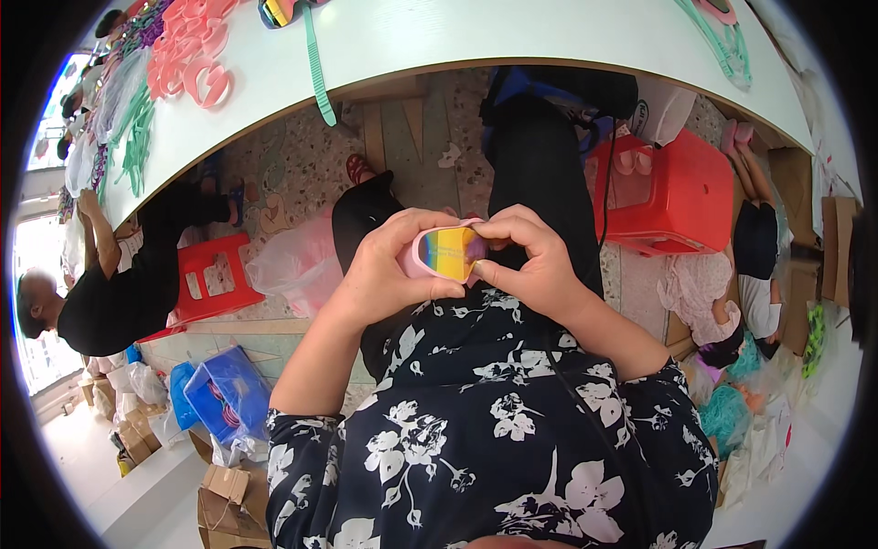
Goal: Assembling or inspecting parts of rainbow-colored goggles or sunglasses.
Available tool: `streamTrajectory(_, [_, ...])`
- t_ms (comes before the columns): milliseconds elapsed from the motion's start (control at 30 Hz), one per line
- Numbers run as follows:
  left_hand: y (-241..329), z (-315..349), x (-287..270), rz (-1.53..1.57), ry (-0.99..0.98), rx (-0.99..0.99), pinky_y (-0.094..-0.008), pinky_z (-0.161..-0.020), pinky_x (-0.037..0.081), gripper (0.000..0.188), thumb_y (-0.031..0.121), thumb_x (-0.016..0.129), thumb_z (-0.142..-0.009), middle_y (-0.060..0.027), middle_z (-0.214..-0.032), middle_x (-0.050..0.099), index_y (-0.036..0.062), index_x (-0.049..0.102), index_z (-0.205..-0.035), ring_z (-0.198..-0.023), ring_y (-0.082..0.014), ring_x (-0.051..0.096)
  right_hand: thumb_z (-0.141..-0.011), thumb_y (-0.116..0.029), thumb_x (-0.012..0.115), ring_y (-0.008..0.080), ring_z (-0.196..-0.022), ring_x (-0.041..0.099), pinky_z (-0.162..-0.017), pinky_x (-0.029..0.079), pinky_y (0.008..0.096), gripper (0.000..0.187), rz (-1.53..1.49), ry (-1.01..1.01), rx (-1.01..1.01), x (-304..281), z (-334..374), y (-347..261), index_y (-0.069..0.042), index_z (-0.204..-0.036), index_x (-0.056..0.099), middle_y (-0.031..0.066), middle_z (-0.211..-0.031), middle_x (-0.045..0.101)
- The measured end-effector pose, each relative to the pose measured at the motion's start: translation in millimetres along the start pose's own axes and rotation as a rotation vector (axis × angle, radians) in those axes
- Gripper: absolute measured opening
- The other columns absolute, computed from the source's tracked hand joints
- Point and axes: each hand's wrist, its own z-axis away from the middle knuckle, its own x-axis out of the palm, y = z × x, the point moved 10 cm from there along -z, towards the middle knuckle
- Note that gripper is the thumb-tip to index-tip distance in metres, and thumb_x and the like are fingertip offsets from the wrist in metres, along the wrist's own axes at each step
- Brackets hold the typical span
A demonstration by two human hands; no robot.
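Observation:
Above my lap I hold a pair of swim goggles (448, 253) with a pink rim and a shiny rainbow mirrored lens. My left hand (389, 261) grips the left end, its thumb below and its fingers along the top. At the right end, the fingertips and thumb of my right hand (528, 256) pinch the rim, partly covering that side of the lens. On the white table (439, 35) ahead, a green strap (315, 69) hangs over the near edge from another rainbow-lensed piece (277, 12). A heap of pink rubbery frames (187, 50) lies to its left.
Green straps lie in a bunch (137, 142) at the table's left and another (729, 46) at its right. Red plastic stools stand on the right (686, 197) and left (215, 279). A person in black (119, 306) works at left. A blue crate (224, 389) and cardboard box (224, 512) sit lower left.

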Motion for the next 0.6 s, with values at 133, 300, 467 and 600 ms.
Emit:
streamTrajectory(133, [6, 4, -1, -0.047, 0.006, 0.055, -0.0344, -0.094, 0.049, 0.067, 0.024, 0.095, -0.059, -0.0099, -0.113, 0.068, 0.0034, 0.069, -0.118, -0.106, -0.0213, 0.064, -0.076, -0.003, 0.080, 0.0150, -0.092, 0.059, -0.082, 0.050, 0.0272, 0.040, 0.020, -0.029, -0.011, 3, -3, -4, -0.003, -0.114, 0.067, 0.0076, -0.105, 0.061])
streamTrajectory(300, [-12, 13, -8, 0.234, 0.055, 0.054, -0.0348, -0.094, 0.048, 0.068, 0.024, 0.095, -0.059, -0.0089, -0.111, 0.070, 0.0030, 0.070, -0.118, -0.104, -0.0211, 0.064, -0.080, -0.007, 0.079, 0.0149, -0.093, 0.059, -0.084, 0.050, 0.0276, 0.040, -0.020, -0.034, 0.034, -17, -7, -4, -0.001, -0.116, 0.065, 0.0079, -0.111, 0.059])
streamTrajectory(467, [-10, 18, -6, 0.419, 0.020, 0.051, -0.0331, -0.092, 0.047, 0.070, 0.026, 0.096, -0.058, -0.0077, -0.109, 0.069, 0.0011, 0.069, -0.117, -0.103, -0.0188, 0.063, -0.090, -0.009, 0.071, 0.0154, -0.102, 0.062, -0.092, 0.050, 0.0305, 0.033, -0.362, -0.165, 0.171, 6, -8, 9, 0.000, -0.120, 0.064, 0.0071, -0.112, 0.061])
streamTrajectory(600, [-8, 19, -5, 0.439, -0.001, 0.054, -0.0332, -0.093, 0.047, 0.069, 0.026, 0.095, -0.059, -0.0080, -0.110, 0.069, 0.0009, 0.069, -0.118, -0.104, -0.0189, 0.063, -0.093, -0.006, 0.067, 0.0145, -0.106, 0.063, -0.093, 0.050, 0.0314, 0.028, -0.787, -0.260, 0.428, 25, -2, 10, 0.000, -0.120, 0.066, 0.0052, -0.108, 0.067])
